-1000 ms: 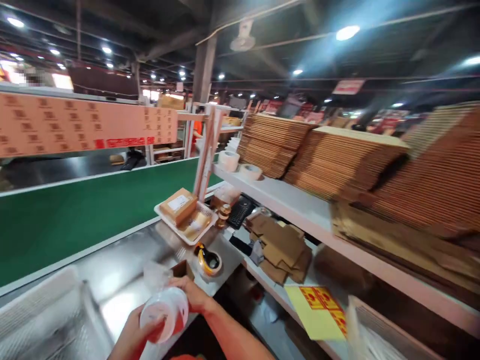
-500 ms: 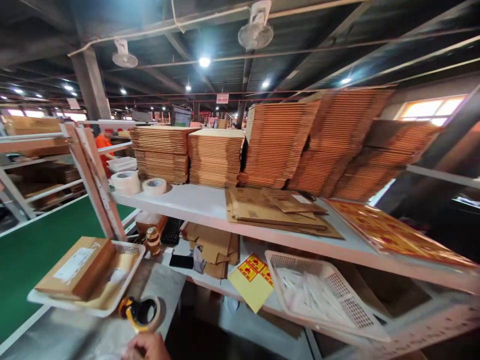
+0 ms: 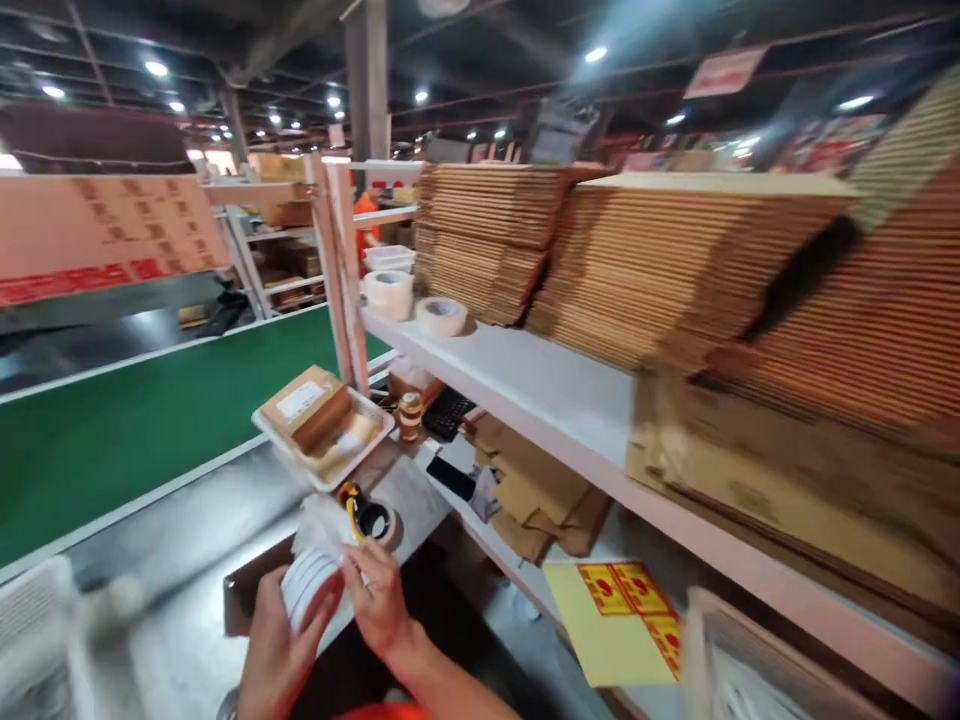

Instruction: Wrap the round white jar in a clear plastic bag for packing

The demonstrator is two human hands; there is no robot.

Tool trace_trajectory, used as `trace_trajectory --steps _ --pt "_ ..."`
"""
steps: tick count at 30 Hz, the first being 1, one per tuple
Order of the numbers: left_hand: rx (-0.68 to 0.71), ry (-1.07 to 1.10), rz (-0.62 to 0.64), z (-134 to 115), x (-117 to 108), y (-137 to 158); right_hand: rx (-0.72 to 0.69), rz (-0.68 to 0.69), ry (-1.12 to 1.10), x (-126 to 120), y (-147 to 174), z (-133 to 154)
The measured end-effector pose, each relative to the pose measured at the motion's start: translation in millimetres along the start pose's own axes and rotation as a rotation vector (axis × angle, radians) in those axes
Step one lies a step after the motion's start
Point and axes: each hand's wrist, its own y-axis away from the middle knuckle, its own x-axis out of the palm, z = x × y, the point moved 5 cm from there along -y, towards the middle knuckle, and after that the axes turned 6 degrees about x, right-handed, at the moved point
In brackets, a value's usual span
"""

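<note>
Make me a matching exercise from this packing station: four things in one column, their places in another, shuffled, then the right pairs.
Things:
1. white tub
2. small cardboard box
3. tape rolls
4. yellow sticker sheet

Places:
A. on the upper white shelf, beside the flat cardboard stacks
B. held between the left hand and right hand
C. on the lower shelf, at the front edge
D. in the white tray by the green belt

Pairs: 1-B, 2-D, 3-A, 4-C

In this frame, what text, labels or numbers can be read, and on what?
None can be read.
Red marks on the yellow label sheet: blurred.
White label on the brown box in the tray: too small.
Red band on the cardboard wall: blurred.
Hanging sign: blurred.
</note>
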Motion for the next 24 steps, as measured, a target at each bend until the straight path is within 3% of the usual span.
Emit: trace_trajectory --steps 3,8,12,16,20,24 --pt "0.044 -0.069 -0.153 -13.9 1.8 6.0 -0.049 0.015 0.021 8.8 -0.9 2.1" --pt "0.245 -0.192 -0.263 -20.4 -10.2 12.6 -0.111 -0.059 0.007 27.3 -2.3 5.4" --pt "0.407 -0.310 -0.239 -16.4 -17.6 20.8 -0.216 -0.176 0.069 40.7 -4.8 12.6" --pt "0.492 -0.316 -0.129 -4.2 -21.8 27.7 -0.274 -0.145 0.180 56.8 -12.9 23.8" --pt "0.444 -0.224 -0.136 13.2 -45.6 24.6 -0.218 -0.103 0.161 67.5 -15.1 27.9" --pt "0.259 -0.020 -0.061 28.7 -78.1 15.3 -0.099 -0.067 0.087 74.5 -11.7 21.0"
